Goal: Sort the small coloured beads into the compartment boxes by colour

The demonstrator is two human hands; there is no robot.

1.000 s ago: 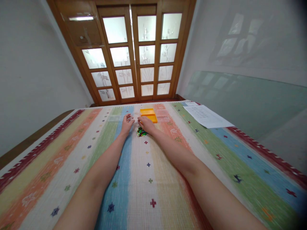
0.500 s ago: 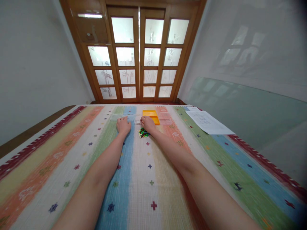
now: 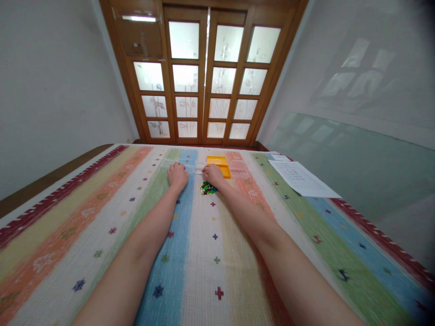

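Note:
My left hand is curled, fingers bent down at the near side of a clear plastic tray lying flat on the cloth. Its fingertips are hidden, so what they grip cannot be made out. To the right, my right hand has its fingers drawn together in a pinch; anything between them is too small to see. Just below that hand lies a pile of small coloured pieces, mostly green with some dark, white and blue. Behind the right hand sits a yellow tray with a divider, partly covered by the hand.
Another clear plastic piece lies right of the yellow tray. A printed paper sheet rests on the right side of the striped tablecloth, with a smaller white paper behind it. Wooden glass-paned doors stand beyond the table.
The camera view has shifted slightly, moving the scene a little to the right in the picture. Both hands stay almost where they were over the trays, with small finger movements.

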